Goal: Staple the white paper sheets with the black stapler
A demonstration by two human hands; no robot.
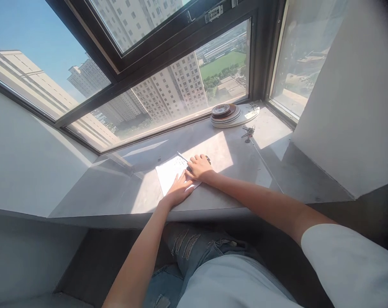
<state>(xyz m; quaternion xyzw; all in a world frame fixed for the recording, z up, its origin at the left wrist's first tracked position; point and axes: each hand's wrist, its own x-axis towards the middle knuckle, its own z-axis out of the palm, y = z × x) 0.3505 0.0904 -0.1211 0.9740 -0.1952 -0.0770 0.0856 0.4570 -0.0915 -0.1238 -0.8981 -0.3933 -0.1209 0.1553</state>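
Observation:
A white sheet of paper with small dark specks or marks lies on the sunlit window ledge. My left hand rests flat over its lower part, fingers stretched out. Just right of it, my right hand is closed over a small dark object. Only bits of that object show past the fingers, so its kind is unclear. A thin pencil-like stick juts from beside the right fingers across the paper's upper edge. The fingertips of both hands come close together, and I cannot tell whether they touch.
A stack of plates and round pieces sits at the back of the ledge, by the window. In front of it lies a small metal item, apparently keys. Dark window frames bound the back; a white wall rises at right.

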